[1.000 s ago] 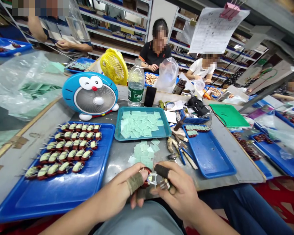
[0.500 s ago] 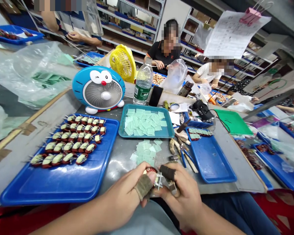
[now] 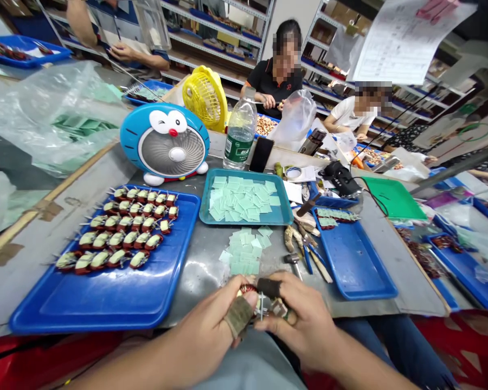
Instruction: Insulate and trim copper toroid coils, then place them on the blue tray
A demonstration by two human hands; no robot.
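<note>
Fingers (image 3: 239,317) hide a coil (image 3: 248,288), seemingly.

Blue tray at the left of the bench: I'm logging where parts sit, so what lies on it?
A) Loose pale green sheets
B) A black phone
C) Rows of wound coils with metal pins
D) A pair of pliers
C. The blue tray carries neat rows of red-wound coils, with metal pins sticking out of them.

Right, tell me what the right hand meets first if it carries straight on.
The right hand would meet the pinned wound coil first; it already seems to touch it, though depth is hard to judge. The left hand holds the coil too.
</note>
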